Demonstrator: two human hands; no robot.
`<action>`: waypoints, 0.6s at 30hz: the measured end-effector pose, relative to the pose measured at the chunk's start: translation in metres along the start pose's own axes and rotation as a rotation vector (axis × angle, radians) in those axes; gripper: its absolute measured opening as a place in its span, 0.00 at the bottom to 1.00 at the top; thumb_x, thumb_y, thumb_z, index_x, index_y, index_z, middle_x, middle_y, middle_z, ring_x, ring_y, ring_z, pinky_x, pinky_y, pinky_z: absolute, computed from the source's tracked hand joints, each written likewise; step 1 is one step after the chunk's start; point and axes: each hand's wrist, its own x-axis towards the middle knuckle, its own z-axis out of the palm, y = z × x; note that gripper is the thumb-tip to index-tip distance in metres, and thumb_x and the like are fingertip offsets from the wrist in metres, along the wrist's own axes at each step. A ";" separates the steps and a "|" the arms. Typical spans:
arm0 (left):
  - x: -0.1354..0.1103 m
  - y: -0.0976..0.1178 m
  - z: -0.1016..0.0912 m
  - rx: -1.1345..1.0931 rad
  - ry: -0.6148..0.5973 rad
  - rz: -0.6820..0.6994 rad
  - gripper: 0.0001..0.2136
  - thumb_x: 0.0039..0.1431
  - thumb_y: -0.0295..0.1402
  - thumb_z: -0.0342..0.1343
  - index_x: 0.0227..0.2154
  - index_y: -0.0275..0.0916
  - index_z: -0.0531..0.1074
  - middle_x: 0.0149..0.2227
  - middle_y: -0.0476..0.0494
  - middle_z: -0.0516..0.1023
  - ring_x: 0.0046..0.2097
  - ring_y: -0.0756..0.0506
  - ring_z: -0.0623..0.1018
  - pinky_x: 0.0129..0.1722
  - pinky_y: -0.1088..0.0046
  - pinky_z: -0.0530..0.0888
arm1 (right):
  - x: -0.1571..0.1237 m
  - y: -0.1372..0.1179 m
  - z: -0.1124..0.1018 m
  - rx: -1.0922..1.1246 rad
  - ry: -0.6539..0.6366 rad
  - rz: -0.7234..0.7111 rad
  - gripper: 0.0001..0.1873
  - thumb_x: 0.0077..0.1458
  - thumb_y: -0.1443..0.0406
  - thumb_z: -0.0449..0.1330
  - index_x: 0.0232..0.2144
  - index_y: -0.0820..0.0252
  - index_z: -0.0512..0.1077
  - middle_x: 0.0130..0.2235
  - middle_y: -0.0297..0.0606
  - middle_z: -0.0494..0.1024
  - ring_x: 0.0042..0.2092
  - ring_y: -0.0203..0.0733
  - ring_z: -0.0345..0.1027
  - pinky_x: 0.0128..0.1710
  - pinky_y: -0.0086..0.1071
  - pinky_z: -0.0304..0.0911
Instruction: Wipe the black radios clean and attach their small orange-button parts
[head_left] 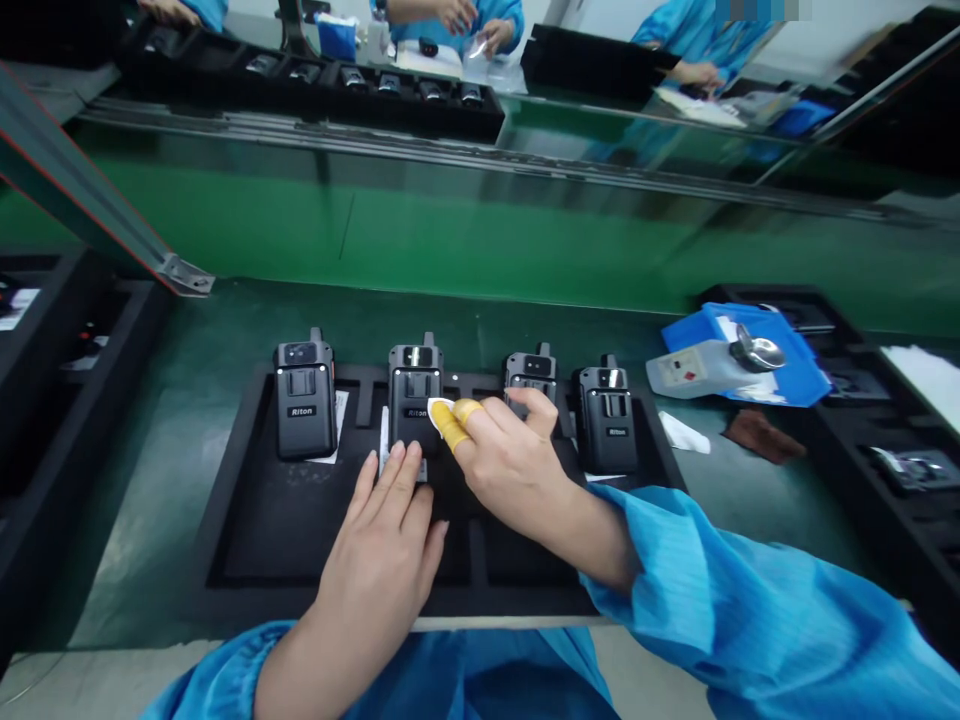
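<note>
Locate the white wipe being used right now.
In the head view, just left of centre, the white wipe is in the right hand, at the right end of the logo on the second device from the left.

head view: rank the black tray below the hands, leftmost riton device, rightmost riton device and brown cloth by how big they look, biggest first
1. Black tray
2. Leftmost Riton device and rightmost Riton device: too alike to rank
3. Brown cloth
</note>
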 end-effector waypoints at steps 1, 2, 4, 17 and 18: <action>0.000 0.000 0.000 -0.004 -0.005 -0.001 0.13 0.62 0.29 0.44 0.38 0.29 0.74 0.53 0.26 0.72 0.55 0.35 0.72 0.54 0.50 0.70 | 0.003 -0.002 0.001 0.005 0.011 0.003 0.13 0.56 0.73 0.52 0.24 0.59 0.73 0.28 0.34 0.72 0.34 0.38 0.58 0.50 0.41 0.40; -0.001 0.000 0.000 -0.005 -0.011 -0.003 0.13 0.62 0.29 0.45 0.38 0.28 0.73 0.53 0.26 0.72 0.55 0.35 0.72 0.54 0.50 0.70 | 0.006 -0.005 0.003 0.011 0.025 0.000 0.14 0.56 0.73 0.52 0.23 0.59 0.73 0.28 0.34 0.72 0.34 0.38 0.58 0.50 0.41 0.40; -0.001 0.000 0.001 0.003 -0.019 -0.002 0.13 0.62 0.29 0.45 0.40 0.28 0.73 0.52 0.26 0.73 0.55 0.35 0.72 0.54 0.50 0.70 | 0.011 -0.009 0.007 0.026 0.059 -0.017 0.14 0.57 0.72 0.52 0.24 0.59 0.73 0.29 0.35 0.72 0.34 0.38 0.58 0.50 0.41 0.41; 0.000 0.001 0.000 0.016 -0.018 -0.009 0.13 0.62 0.28 0.44 0.39 0.29 0.73 0.50 0.28 0.74 0.54 0.35 0.73 0.53 0.50 0.71 | 0.017 -0.009 0.008 0.016 0.104 -0.038 0.15 0.55 0.71 0.52 0.20 0.58 0.72 0.28 0.34 0.73 0.33 0.37 0.57 0.51 0.41 0.41; 0.000 0.001 0.000 0.016 -0.018 -0.009 0.13 0.62 0.28 0.44 0.40 0.29 0.73 0.50 0.28 0.74 0.54 0.35 0.73 0.53 0.50 0.71 | 0.018 -0.010 0.009 0.016 0.112 -0.041 0.14 0.55 0.72 0.52 0.21 0.58 0.73 0.29 0.34 0.73 0.33 0.37 0.57 0.51 0.41 0.41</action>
